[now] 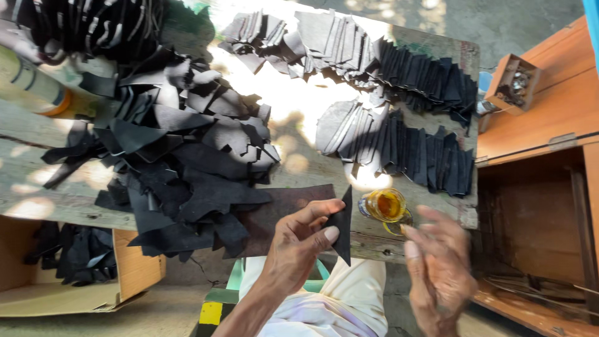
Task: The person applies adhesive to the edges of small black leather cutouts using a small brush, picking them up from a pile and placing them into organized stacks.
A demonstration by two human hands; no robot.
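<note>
Head view: a weathered wooden table point(37, 162) in dappled sunlight on a concrete floor point(499, 25), bearing a loose heap of black leather scraps point(181, 168) and rows of cut black pieces point(405, 150). The left hand point(299, 246) pinches a pointed black leather piece point(342, 228) above the table's near edge. The right hand point(440, 268), blurred, fingers loosely spread, holds nothing, beside a small jar of amber liquid point(384, 205). An orange wooden cabinet point(549, 106) stands at right.

black leather piece point(342, 224) — flat, pointed, triangular | held upright, point up | just beside glue jar point(385, 205)

Bare hands point(299, 240), white trousers point(337, 299)
</note>
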